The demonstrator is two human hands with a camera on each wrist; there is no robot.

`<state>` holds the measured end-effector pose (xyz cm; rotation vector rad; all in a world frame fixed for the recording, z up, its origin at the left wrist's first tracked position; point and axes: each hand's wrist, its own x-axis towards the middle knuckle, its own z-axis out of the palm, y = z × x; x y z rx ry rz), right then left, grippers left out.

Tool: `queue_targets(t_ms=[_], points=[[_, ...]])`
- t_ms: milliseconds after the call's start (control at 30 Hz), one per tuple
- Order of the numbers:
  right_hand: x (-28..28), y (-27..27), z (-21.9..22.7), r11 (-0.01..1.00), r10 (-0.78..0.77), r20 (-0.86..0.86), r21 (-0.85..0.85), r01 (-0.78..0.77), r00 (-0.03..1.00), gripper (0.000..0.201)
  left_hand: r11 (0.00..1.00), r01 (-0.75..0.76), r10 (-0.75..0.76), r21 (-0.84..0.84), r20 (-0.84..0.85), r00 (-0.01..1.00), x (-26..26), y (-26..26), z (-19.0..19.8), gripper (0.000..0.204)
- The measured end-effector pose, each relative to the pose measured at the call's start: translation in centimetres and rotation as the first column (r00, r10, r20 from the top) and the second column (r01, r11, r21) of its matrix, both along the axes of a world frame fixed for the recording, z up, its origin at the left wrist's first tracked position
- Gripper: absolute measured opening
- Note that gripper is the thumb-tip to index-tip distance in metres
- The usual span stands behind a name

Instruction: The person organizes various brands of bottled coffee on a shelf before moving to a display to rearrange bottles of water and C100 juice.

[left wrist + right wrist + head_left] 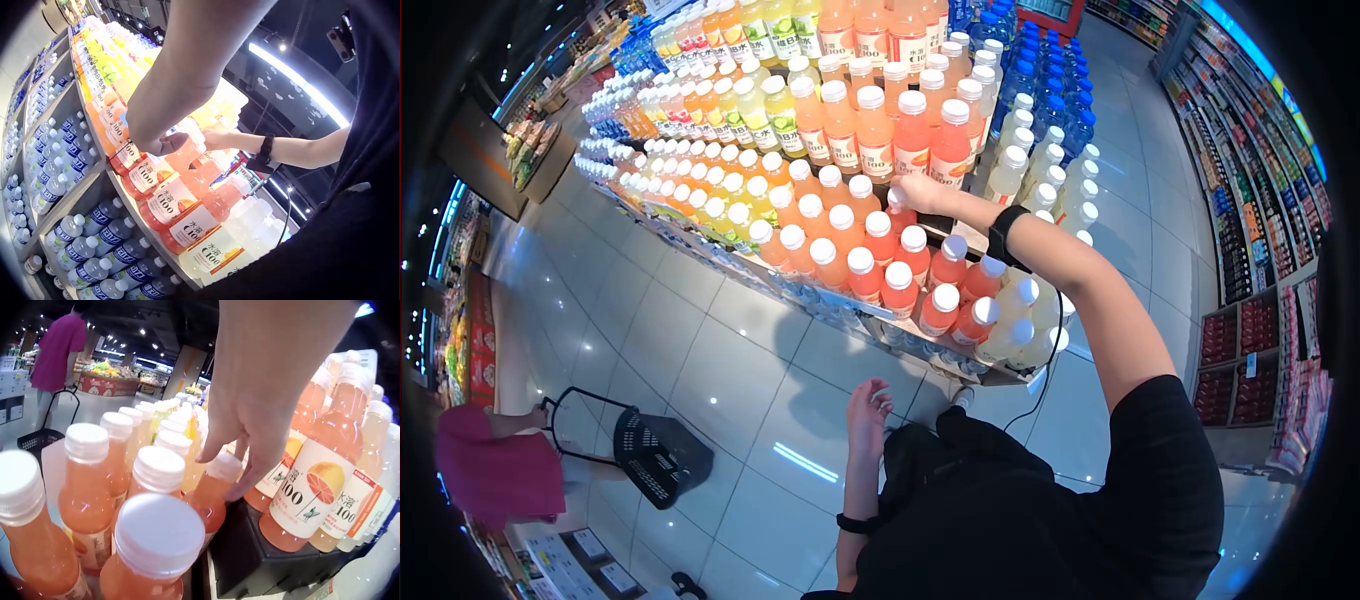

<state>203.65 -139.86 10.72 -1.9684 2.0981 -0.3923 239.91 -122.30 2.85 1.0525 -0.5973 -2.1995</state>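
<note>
Around the neck of a pink-red bottle (pixel 209 497), just below its white cap, the thumb and fingers of the right hand (pixel 253 431) close in the right wrist view. In the head view the right hand (pixel 916 194) is over this bottle, at the step between the lower rows and the raised rows of the display. The left hand (pixel 868 408) hangs in front of the display, fingers loosely bent and holding nothing. The left wrist view has the left hand (pixel 156 140) overlapping pink bottles (pixel 165 203); no grip shows there.
Yellow bottles (pixel 777 103) and blue-capped bottles (pixel 1080 125) stand beside the pink ones. Below are shelves of clear bottles (pixel 92 272). A person in a magenta top (pixel 500 465) with a black basket (pixel 662 455) is at the left. Stocked shelves (pixel 1250 200) line the right.
</note>
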Motion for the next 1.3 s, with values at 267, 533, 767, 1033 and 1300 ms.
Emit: queue_targets(t_ms=[267, 533, 767, 1033, 1300], points=[[-0.3, 6.1, 11.4, 0.981, 0.187, 0.101, -0.064, -0.181, 0.977, 0.026, 0.995, 0.093, -0.093, -0.029, 0.01, 0.996, -1.1, 0.2, 0.5, 0.022], [0.3, 17.5, 26.6, 0.925, 0.103, 0.381, -0.377, 0.053, 0.919, 0.029, 0.96, 0.269, -0.268, -0.081, 0.019, 0.963, -4.4, 0.1, 0.8, 0.02], [-6.5, 25.3, 24.0, 0.908, -0.277, 0.079, -0.304, 0.288, 0.958, 0.025, 0.85, 0.421, -0.38, -0.317, 0.185, 0.906, -6.5, 2.2, 2.5, 0.02], [-14.3, 25.1, 19.0, 0.96, -0.165, 0.037, -0.222, 0.169, 0.986, 0.019, 0.827, 0.351, -0.232, -0.439, 0.302, 0.925, -9.7, 4.0, 4.5, 0.016], [-21.8, 17.1, 14.4, 0.969, 0.14, 0.113, -0.218, -0.113, 0.984, 0.018, 0.903, -0.041, 0.187, -0.427, 0.306, 0.934, -15.3, 7.6, 7.0, 0.015]])
